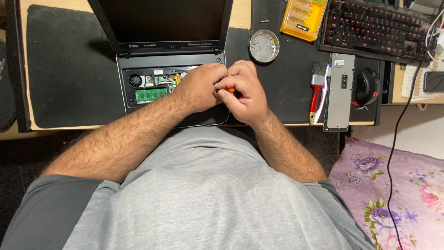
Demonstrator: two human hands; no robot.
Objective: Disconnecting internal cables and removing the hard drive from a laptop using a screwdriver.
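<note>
Over opened laptop (152, 88): left hand (201, 88), right hand (245, 90) grip orange screwdriver (231, 90)

The two hands cover the right half of the laptop (157, 88)'s opened base, so what lies under them cannot be seen. Only a sliver of an orange handle (231, 90) shows between the left hand (201, 85) and the right hand (245, 90); its tip is hidden, and the grip of each hand on it cannot be made out. The laptop's screen is cut off by the top edge. So are the yellow bit case (303, 18) and the keyboard (374, 28) at the far edge of the surface. The small parts in the round metal dish (264, 45) are too tiny to tell apart. A phone (434, 81) is cut by the right edge.
</note>
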